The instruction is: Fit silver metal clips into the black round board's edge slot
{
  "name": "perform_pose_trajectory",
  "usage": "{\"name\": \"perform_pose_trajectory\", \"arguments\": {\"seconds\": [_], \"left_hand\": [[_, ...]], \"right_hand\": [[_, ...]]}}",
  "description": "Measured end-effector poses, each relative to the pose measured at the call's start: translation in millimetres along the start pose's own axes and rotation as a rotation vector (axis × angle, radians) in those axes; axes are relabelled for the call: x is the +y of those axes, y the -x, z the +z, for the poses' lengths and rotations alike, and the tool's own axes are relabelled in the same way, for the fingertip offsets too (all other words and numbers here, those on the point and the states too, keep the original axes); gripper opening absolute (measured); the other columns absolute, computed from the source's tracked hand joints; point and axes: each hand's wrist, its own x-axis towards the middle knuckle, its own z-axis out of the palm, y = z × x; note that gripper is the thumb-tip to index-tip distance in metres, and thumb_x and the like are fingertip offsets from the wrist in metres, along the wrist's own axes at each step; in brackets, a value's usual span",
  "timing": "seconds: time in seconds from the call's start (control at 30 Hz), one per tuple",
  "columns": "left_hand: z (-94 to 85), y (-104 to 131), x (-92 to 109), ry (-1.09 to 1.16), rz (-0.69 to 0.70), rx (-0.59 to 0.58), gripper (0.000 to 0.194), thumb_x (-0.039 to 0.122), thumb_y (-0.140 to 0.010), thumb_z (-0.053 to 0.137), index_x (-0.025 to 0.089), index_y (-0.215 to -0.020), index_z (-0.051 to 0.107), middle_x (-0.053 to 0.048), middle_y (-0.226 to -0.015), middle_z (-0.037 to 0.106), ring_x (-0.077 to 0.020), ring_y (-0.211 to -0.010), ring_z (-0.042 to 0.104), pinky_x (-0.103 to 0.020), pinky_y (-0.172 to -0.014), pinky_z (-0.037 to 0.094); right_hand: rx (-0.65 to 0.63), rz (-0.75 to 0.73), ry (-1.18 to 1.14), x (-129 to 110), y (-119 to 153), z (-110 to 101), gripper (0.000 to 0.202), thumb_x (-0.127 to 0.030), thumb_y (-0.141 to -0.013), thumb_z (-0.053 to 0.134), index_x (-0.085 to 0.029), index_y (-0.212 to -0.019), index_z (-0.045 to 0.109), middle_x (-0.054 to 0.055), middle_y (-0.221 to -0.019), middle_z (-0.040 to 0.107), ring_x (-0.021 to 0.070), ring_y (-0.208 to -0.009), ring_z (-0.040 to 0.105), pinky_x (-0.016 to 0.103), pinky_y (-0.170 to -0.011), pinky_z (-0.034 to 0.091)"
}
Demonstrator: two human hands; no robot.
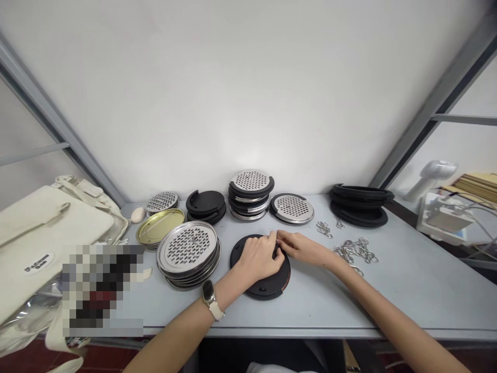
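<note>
A black round plastic disc (267,287) lies on the grey table before me, with small slots and a reddish strip along its right edge. Reaching over it, my left hand (261,255) is closed, its fingers curled at the disc's far right rim. My right hand (297,246) meets it there in a pinch; whatever sits between those fingertips is hidden. Left of the disc stands a stack of round metal grater plates (188,247). Loose metal hooks or clips (355,252) are scattered right of my right hand.
Along the wall stand gold lids (160,227), black discs (205,203), a stack of grater plates in black holders (250,196), a single one (293,208) and black rings (361,204). A cream bag (50,233) lies left. Beyond the right frame is a white handheld device (430,176).
</note>
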Motion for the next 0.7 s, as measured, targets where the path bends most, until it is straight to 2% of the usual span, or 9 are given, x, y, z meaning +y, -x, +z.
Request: {"name": "perform_pose_trajectory", "arguments": {"seconds": [0.27,0.53,0.7], "left_hand": [[0.7,-0.9,-3.2,-0.015,0.026,0.007,0.018,0.034,-0.086,0.039,0.02,-0.094,0.047,-0.005,-0.08,0.065,-0.0238,-0.071,0.064,-0.032,-0.062,0.044],[1.3,-1.1,-2.8,-0.008,0.03,0.016,0.017,0.031,-0.086,0.039,0.019,-0.097,0.044,-0.004,-0.079,0.065,-0.0237,-0.071,0.064,-0.032,-0.06,0.044],[-1.0,-1.0,-2.3,-0.011,0.059,0.021,0.018,0.03,-0.086,0.04,0.02,-0.1,0.042,-0.003,-0.078,0.065,-0.0228,-0.069,0.064,-0.031,-0.059,0.044]], "right_hand": [[-0.066,-0.033,-0.003,4.9,2.7,-5.3,0.021,-0.029,-0.092,0.034,-0.02,-0.076,0.044,-0.005,-0.056,0.04,0.0105,-0.05,0.036,0.023,-0.05,0.029],[-0.071,-0.01,0.003,2.4,3.7,-6.7,0.024,-0.03,-0.092,0.035,-0.02,-0.072,0.043,-0.006,-0.054,0.037,0.01,-0.049,0.033,0.024,-0.049,0.027],[-0.07,-0.006,-0.035,2.3,4.3,-6.4,0.022,-0.032,-0.092,0.035,-0.018,-0.085,0.051,-0.005,-0.058,0.044,0.0103,-0.051,0.037,0.023,-0.051,0.03]]}}
